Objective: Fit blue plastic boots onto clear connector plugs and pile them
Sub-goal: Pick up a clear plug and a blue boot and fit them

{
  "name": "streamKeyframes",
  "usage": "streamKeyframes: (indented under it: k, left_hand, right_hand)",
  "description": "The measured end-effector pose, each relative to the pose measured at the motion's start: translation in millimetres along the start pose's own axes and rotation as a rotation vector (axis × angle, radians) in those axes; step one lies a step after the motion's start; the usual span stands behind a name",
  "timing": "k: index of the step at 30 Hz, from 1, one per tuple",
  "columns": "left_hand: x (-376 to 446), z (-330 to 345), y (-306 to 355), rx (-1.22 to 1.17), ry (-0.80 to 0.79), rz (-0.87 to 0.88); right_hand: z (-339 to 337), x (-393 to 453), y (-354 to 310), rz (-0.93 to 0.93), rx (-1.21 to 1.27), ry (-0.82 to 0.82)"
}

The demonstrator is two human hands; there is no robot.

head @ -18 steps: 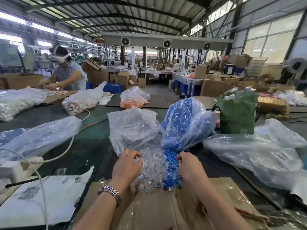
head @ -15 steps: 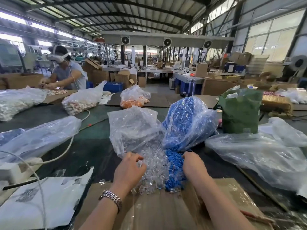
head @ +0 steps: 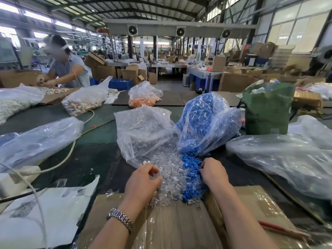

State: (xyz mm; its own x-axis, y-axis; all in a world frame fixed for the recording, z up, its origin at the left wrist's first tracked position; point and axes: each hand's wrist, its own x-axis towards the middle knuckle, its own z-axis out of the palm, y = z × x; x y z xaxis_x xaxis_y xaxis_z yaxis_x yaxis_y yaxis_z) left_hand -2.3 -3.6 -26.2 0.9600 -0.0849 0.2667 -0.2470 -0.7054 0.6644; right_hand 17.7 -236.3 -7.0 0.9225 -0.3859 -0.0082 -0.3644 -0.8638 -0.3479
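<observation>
Left hand (head: 143, 178) curls into the clear plugs (head: 170, 169), right hand (head: 213, 172) into the blue boots (head: 191, 168) beside it; what either holds is hidden, no fitted pile visible.

Single wide-angle view from head height, tilted forward and down over the table (head: 100, 155). Close on both hands: left hand (head: 143, 184) and right hand (head: 213, 172) low in the centre, forearms running out through the bottom edge. Beyond the fingers, two spilled bags; farther off, the factory hall, bent at the edges. No second view to overlap.
</observation>
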Motion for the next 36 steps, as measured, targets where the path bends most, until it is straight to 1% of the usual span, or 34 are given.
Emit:
streamKeyframes:
  k: [5,8,10,12,15,17,20,23,26,28,33,36]
  left_hand:
    - [-2.1,-3.0,1.4,-0.061,0.012,-0.028]
    - [-3.1,-4.3,3.8,-0.063,0.064,-0.003]
    - [-2.9,-5.4,5.8,-0.105,0.101,0.015]
    - [-3.4,-6.3,7.6,-0.171,0.110,0.034]
    - [-6.9,-6.8,12.3,-0.290,0.073,0.034]
    - [-8.8,-8.0,15.0,-0.370,0.046,0.018]
    - [-9.3,-13.6,16.5,-0.547,-0.025,-0.048]
    - [-11.8,-17.9,16.0,-0.738,-0.066,-0.110]
    - [-11.7,-19.9,15.0,-0.939,-0.110,-0.188]
    - [-9.5,-21.2,12.5,-1.019,-0.136,-0.233]
    - [-6.4,-19.4,11.9,-1.116,-0.209,-0.258]
    - [-6.4,-19.1,16.8,-1.098,-0.256,-0.241]
  right_hand:
    - [3.7,-4.3,1.7,0.004,-0.016,0.041]
    - [5.1,-7.0,3.0,-0.036,-0.078,0.073]
    - [3.8,-7.3,6.1,-0.048,-0.040,0.105]
    - [0.5,-7.4,8.8,-0.057,0.049,0.166]
    - [-2.2,-12.0,8.2,-0.122,0.212,0.247]
    - [-3.0,-17.8,4.0,-0.191,0.442,0.251]
    - [-5.1,-28.8,-6.5,-0.279,0.775,0.128]
    - [-4.9,-39.7,-17.7,-0.377,0.967,-0.029]
    - [-5.6,-46.2,-24.6,-0.467,0.982,-0.121]
    - [-6.4,-48.4,-26.6,-0.518,0.964,-0.142]
    - [-8.8,-56.9,-32.0,-0.625,0.823,-0.077]
    - [-12.2,-61.1,-32.2,-0.671,0.760,-0.041]
